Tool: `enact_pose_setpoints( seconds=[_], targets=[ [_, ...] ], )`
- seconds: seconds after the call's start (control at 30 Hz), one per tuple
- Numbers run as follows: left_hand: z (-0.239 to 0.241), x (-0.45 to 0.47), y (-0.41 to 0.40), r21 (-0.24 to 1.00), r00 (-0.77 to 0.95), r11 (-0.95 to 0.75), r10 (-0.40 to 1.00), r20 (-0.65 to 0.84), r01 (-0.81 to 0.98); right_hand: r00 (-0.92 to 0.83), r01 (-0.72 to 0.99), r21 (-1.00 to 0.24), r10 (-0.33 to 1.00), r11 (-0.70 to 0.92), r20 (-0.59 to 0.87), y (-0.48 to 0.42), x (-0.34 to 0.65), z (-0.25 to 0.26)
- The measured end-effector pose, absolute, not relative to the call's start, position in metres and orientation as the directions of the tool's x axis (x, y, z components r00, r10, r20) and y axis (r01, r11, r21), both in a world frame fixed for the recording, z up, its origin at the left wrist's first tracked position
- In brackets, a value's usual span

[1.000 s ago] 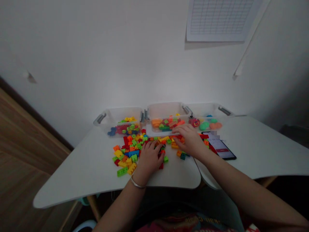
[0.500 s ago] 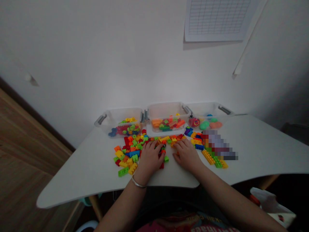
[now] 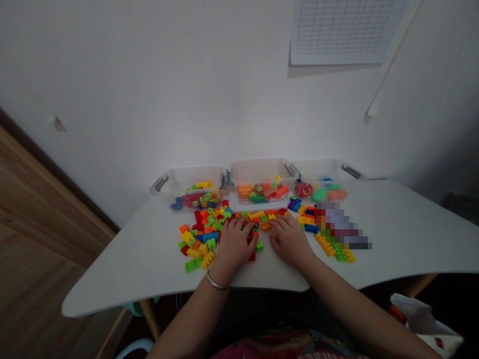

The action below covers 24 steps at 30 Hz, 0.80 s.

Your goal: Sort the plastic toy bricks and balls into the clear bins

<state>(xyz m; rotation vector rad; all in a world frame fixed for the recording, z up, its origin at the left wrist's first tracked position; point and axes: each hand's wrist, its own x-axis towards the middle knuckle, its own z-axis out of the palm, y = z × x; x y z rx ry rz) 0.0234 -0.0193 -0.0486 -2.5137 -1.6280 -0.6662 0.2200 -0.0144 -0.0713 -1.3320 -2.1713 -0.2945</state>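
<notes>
My left hand [image 3: 235, 243] rests palm down over the right part of a pile of toy building bricks [image 3: 204, 237], fingers spread and slightly curled. Red and dark pieces show beside its index finger and thumb; what lies beneath the palm is hidden. My right hand [image 3: 290, 240] is low over the white table, fingers stretched toward the left. Its fingertips are at an orange brick [image 3: 266, 226], while the thumb stays apart from that brick. A small green brick [image 3: 259, 246] lies between the two hands.
Three clear plastic bins stand along the wall: a left bin [image 3: 179, 174] with mixed pieces, a middle bin [image 3: 258, 169] with bricks, a right bin [image 3: 318, 167] with rounded toys. Long yellow bricks [image 3: 325, 245] lie at right beside a blurred-out item [image 3: 342, 224].
The view has shifted slightly, moving the scene a little to the right. The orange brick shows more clearly at my right fingertips. My left hand keeps nearly the same pose.
</notes>
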Motion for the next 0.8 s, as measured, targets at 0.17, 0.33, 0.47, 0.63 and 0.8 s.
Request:
enact_pose_setpoints(
  seconds=[0.17,0.33,0.47,0.63,0.8],
  targets=[
    [-0.0486,0.0235,-0.0189,0.168,0.344,-0.433,0.854,0.389,0.886,-0.342,0.881,-0.100,0.770,0.462,0.539,-0.0132,0.2192,-0.0702],
    [-0.0474,0.0236,-0.0195,0.172,0.343,-0.430,0.859,0.379,0.886,-0.357,0.881,-0.085,0.771,0.466,0.528,-0.0129,0.2186,-0.0676],
    [-0.0488,0.0231,-0.0191,0.179,0.346,-0.439,0.854,0.389,0.881,-0.365,0.871,-0.093,0.762,0.483,0.534,-0.0126,0.2194,-0.0673],
    [-0.0498,0.0222,-0.0188,0.172,0.346,-0.437,0.853,0.392,0.883,-0.437,0.804,-0.098,0.694,0.586,0.572,-0.0130,0.2202,-0.0682],
    [-0.0486,0.0225,-0.0192,0.166,0.349,-0.433,0.858,0.376,0.886,-0.426,0.812,-0.108,0.709,0.574,0.562,-0.0147,0.2179,-0.0680]
  ],
)
